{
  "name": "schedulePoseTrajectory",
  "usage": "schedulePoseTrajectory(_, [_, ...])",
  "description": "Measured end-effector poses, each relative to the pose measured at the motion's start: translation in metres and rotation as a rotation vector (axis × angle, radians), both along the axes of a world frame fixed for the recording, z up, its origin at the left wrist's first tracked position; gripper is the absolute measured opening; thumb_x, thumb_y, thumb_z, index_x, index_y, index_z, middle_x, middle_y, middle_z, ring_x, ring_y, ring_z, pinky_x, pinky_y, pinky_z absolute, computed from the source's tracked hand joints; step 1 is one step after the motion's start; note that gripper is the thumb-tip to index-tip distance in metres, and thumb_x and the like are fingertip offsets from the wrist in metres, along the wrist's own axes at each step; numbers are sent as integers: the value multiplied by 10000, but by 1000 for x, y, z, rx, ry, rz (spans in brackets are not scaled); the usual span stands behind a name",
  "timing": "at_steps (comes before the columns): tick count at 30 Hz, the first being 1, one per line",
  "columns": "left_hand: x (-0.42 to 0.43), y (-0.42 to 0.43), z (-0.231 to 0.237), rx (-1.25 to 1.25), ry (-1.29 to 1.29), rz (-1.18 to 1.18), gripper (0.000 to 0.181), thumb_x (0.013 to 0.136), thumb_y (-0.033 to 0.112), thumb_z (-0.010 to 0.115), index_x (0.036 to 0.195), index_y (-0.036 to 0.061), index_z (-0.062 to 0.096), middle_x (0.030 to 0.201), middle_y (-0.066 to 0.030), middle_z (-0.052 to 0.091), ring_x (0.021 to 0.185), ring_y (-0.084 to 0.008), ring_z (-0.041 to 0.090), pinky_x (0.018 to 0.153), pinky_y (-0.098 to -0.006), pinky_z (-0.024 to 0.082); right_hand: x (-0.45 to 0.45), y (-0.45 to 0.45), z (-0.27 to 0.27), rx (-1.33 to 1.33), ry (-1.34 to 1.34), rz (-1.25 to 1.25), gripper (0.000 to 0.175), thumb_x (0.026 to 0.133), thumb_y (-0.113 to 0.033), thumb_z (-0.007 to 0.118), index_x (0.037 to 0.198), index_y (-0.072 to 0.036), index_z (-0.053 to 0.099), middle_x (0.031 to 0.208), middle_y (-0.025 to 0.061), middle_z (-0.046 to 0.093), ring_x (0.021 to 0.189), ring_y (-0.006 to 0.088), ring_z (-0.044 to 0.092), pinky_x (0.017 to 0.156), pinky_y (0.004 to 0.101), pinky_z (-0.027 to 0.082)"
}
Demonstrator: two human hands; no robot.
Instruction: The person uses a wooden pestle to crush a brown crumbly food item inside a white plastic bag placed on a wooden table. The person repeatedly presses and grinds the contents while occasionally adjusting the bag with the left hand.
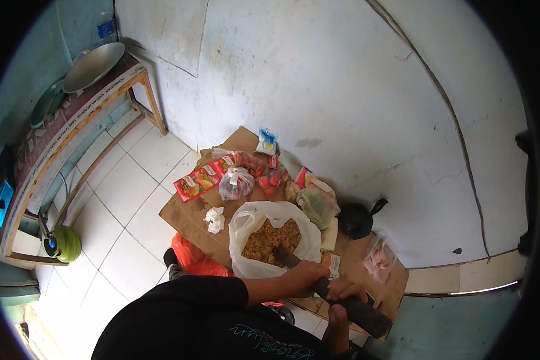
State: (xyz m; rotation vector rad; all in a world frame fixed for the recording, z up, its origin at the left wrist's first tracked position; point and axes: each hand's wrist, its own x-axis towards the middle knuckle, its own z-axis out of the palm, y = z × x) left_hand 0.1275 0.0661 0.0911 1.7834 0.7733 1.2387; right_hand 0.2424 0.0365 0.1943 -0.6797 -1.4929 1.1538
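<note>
Both hands grip a long dark pestle [360, 310] that slants down to the left. My left hand [305, 278] is wrapped around it nearer the lower end, and my right hand [343, 297] holds it further up, towards the thick end. The pestle's narrow tip rests in a brown crumbly mass [270, 240], which lies inside an open white plastic bag [312, 225]. What supports the bag from below is hidden. Beside the bag, below my left hand's wrist side, a small printed packet [332, 263] lies on the flattened cardboard [184, 218].
Red packets [203, 180], tied bags [236, 183], red produce [270, 181], a green-filled bag [317, 204], a black bag [355, 220] and a clear bag of pale meat [379, 258] surround the work. A wall [319, 90] rises behind. Left stand a wooden-framed table [85, 117] and green gas cylinder [68, 243].
</note>
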Motion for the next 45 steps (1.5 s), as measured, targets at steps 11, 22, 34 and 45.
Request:
schedulePoseTrajectory(11, [-29,-7,0,17,213,27,343,580,155,705,878,119,540,802,-49,522,842,-257,543,751,-371,377,-17,-4,2,29,-94,89,277,676,-174,655,778,-70,419,670,59,489,634,173,511,702,353,407])
schedulePoseTrajectory(22, [-25,-14,-2,-5,196,-9,355,586,118,684,908,102,535,836,-78,527,861,-268,539,755,-376,379,-6,-11,2,7,-204,106,271,680,-150,660,804,-68,433,652,49,477,620,168,510,697,353,413])
schedulePoseTrajectory(34, [-47,-3,6,-104,313,46,357,548,33,656,869,114,521,807,-67,534,822,-292,549,737,-393,388,-32,9,-1,-46,-67,73,291,652,-173,667,789,-75,429,642,39,467,619,166,502,715,351,407])
schedulePoseTrajectory(45, [-17,4,-4,-68,212,18,335,585,119,690,886,137,545,804,-49,547,855,-270,549,757,-369,392,-5,13,-16,-60,29,-32,287,634,-163,638,797,-62,425,675,61,453,609,163,475,728,334,394])
